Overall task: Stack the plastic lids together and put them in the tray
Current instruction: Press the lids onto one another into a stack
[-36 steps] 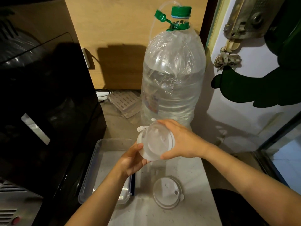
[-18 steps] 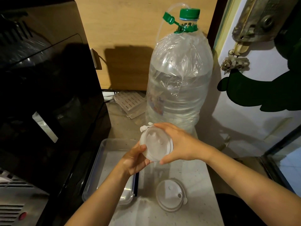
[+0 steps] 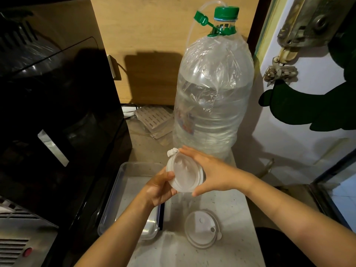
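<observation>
Surface: pale speckled stone worktop (image 3: 227, 205), narrow, dimly lit. A black appliance (image 3: 57, 122) stands along its left edge; a white wall (image 3: 289, 151) with a dark green shape runs along the right edge.

Near part: one single lid (image 3: 201, 229), round, translucent white, lies flat on the worktop close to the right edge, small holes and a side tab visible. Bare worktop surrounds it on all sides. Just left of it sits the clear plastic tray (image 3: 123, 182), rectangular, its long side against the black appliance; interior looks bare where visible, though the left forearm covers its near corner.

Middle: both hands are raised above the worktop, over the tray's far right corner. Left hand (image 3: 159, 187) pinches the lower left rim of the stacked lids (image 3: 185, 174); right hand (image 3: 210, 170) clasps the right rim, fingers spread top to bottom. Stack is tilted on edge, hollow side facing the camera; layered rims show at right, small tabs at top left. Count of lids cannot be told.

Far part: large water bottle (image 3: 212, 97), green cap, wrapped in clear film, near the right edge, before a wooden panel (image 3: 163, 45)
</observation>
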### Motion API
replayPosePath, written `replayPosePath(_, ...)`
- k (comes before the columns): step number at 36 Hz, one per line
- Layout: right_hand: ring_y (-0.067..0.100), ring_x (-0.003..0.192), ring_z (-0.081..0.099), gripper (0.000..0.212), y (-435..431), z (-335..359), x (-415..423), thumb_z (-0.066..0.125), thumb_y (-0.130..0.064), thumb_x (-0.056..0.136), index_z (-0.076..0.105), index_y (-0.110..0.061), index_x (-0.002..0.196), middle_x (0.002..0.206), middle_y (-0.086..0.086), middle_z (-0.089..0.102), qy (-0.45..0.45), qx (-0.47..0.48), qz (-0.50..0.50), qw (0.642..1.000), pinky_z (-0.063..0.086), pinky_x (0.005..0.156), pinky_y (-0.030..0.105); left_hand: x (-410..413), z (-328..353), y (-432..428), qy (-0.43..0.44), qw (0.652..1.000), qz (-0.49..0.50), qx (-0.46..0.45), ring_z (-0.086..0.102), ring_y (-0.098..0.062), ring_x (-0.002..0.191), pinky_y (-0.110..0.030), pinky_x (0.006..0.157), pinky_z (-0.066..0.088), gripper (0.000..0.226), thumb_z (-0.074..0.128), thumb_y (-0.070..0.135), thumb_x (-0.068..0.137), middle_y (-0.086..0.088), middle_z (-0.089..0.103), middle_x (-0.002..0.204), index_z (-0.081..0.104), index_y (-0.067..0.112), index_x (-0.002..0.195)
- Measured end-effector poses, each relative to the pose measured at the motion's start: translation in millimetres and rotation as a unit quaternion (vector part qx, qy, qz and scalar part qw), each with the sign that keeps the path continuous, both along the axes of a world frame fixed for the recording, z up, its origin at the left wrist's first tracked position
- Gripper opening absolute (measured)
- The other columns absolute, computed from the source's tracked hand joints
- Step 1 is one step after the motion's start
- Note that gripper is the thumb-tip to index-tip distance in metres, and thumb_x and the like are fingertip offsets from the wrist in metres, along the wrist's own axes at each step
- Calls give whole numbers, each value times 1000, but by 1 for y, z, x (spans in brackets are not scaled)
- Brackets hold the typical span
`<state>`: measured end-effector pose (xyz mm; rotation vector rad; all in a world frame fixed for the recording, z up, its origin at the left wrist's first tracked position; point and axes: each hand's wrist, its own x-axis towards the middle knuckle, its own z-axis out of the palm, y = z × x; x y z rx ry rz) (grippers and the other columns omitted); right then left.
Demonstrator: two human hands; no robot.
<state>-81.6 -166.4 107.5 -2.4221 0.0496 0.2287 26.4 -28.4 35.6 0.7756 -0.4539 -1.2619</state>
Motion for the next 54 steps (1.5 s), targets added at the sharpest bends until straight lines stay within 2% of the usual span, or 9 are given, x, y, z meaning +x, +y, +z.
replayPosePath(4,-9,131,1,108,-1,-3,0,79,-20,69,1,-40,141,157,-14,1,4,-5,10,1000,12,110,16,1,-2,0,-13,1000,1,8,67,-19,83,-29,66,59,89,93,32,35,-11,61,97,51,11,111)
replayPosePath(10,-5,134,1,103,-3,-10,2,79,-23,69,-3,-54,124,157,-12,-5,3,-8,21,1000,12,114,22,3,-6,-2,-43,999,5,7,66,-19,85,-29,67,59,87,91,35,39,-10,63,97,50,12,113)
replayPosePath(15,3,142,1,110,-2,-13,4,79,-20,70,-1,-37,144,158,-7,-6,14,-18,10,1000,12,107,15,3,-9,-1,-64,998,20,9,66,-17,81,-26,64,58,84,90,38,40,-9,61,95,52,13,110)
replayPosePath(23,-4,137,-6,113,-2,-20,1,78,-23,71,-6,-32,146,158,-9,-7,39,-12,-12,999,6,109,17,3,-15,3,-93,994,48,30,65,-11,73,-21,54,54,93,88,45,34,-10,56,95,48,13,112)
replayPosePath(31,13,145,1,108,-10,-36,-18,74,-36,74,-5,-23,147,159,-2,-1,64,-3,-88,994,9,113,23,6,-26,16,-84,992,61,65,64,-11,79,-23,60,56,97,88,46,23,-7,56,99,51,21,109)
replayPosePath(35,20,145,11,106,-1,-61,-30,71,-49,72,1,-24,148,159,0,7,115,-50,-93,988,20,118,37,1,-25,22,-97,992,60,56,64,-10,78,-23,61,55,91,88,48,26,-5,56,98,53,24,106)
replayPosePath(39,27,134,34,101,18,-90,-39,68,-58,69,10,-27,146,151,4,27,154,-142,-57,976,41,103,43,-5,-24,24,-116,990,49,57,65,-9,78,-23,64,55,88,87,49,29,-4,57,97,53,23,106)
replayPosePath(46,36,126,39,96,42,-119,-38,71,-55,66,19,-26,141,142,10,36,217,-242,-8,946,36,100,46,-8,-29,29,-150,984,46,85,59,-14,89,-26,70,53,91,84,54,34,-5,55,103,50,23,113)
replayPosePath(54,35,115,47,85,52,-122,-31,75,-47,65,34,-19,134,131,13,44,204,-292,11,935,41,92,42,-12,-29,35,-172,979,45,99,55,-18,99,-28,76,54,93,82,59,38,-5,54,110,48,25,118)
